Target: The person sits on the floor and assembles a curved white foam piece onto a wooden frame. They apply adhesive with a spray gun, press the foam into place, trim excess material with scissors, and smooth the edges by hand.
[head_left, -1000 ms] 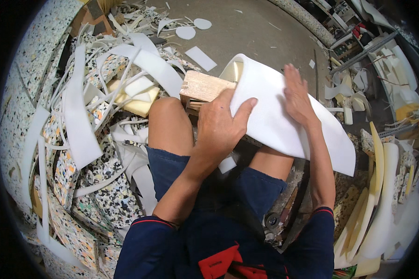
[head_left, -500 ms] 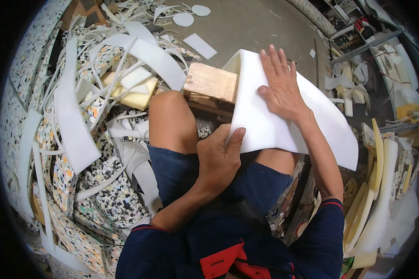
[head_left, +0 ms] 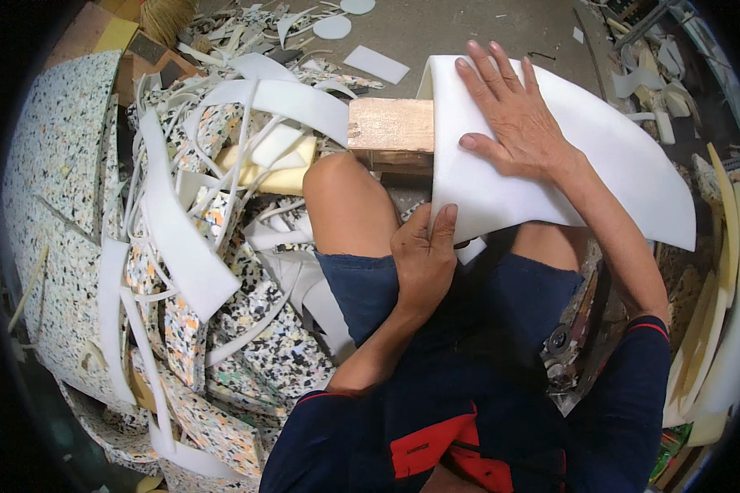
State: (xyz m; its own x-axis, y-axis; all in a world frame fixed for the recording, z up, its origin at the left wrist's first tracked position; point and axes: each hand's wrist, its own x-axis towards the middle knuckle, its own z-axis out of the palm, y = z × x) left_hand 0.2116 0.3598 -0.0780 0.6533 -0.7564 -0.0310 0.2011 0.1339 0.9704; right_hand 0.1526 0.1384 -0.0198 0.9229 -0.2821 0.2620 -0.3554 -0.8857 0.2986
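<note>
white foam sheet (head_left: 612,131) under our right hand (head_left: 514,127)

it lies over a wooden block (head_left: 390,123). right hand flat, fingers spread, gripping nothing. left hand (head_left: 423,264) half-curled, thumb at the sheet's near left corner; we can't tell if it pinches.

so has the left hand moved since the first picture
Yes, toward the person's body, judged against the wooden block: the left hand was beside the block and now sits apart from it, at the near corner of the white foam sheet.
</note>
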